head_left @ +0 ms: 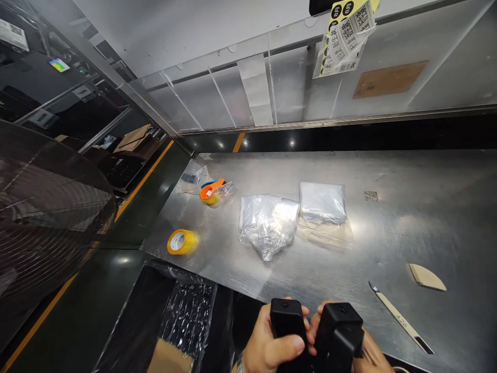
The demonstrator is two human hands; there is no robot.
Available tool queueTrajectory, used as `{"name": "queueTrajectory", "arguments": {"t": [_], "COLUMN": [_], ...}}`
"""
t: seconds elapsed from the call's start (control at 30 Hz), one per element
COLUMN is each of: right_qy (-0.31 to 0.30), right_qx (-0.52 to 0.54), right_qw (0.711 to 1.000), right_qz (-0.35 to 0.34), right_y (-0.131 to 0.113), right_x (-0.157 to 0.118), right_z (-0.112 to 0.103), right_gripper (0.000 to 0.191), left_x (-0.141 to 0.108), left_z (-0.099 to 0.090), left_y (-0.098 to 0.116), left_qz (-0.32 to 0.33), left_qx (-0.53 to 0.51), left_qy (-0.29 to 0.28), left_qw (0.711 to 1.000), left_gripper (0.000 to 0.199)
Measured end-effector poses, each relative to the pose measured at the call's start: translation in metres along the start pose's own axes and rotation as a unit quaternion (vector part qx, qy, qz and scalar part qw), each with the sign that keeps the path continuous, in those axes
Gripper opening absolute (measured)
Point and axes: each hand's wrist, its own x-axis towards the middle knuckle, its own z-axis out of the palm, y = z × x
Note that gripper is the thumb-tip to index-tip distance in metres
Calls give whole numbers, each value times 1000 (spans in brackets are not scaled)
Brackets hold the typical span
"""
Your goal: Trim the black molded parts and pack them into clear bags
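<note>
Steel table [388,248] beyond hands [272,352], tape roll [181,242] left, plastic parcels [267,225] center, knife [399,321] right

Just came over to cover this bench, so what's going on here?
A person's left hand grips a black block and their right hand grips a second black block, both at the near edge of a steel table. Further along the table lie two plastic-wrapped packages, a yellow tape roll and an orange tape dispenser.
</note>
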Motion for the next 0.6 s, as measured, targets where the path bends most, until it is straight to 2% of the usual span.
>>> {"name": "queueTrajectory", "arguments": {"t": [0.13, 0.23, 0.3, 0.4, 0.47, 0.6], "right_qy": [13, -2, 0, 69, 121, 140], "right_qx": [26, 70, 56, -52, -143, -273], "right_qw": [999, 997, 998, 996, 982, 951], "right_qz": [20, 8, 10, 6, -15, -28], "right_y": [-7, -7, -6, -10, -16, -32], "right_x": [2, 1, 0, 1, 1, 1], "right_z": [5, 5, 4, 7, 10, 15], "right_gripper": [50, 45, 40, 38, 40, 42], "left_x": [-2, -2, -2, -2, -2, -2], "left_z": [6, 8, 9, 9, 9, 8], "left_y": [5, 6, 6, 4, 2, -1], "left_qz": [-20, -32, -33, -32, -35, -38], "left_qx": [-3, -16, -23, -42, -60, -78], "left_qy": [33, 47, 58, 95, 124, 145], "left_qw": [999, 998, 998, 994, 990, 986], "left_gripper": [40, 40, 41, 40, 40, 39]}}
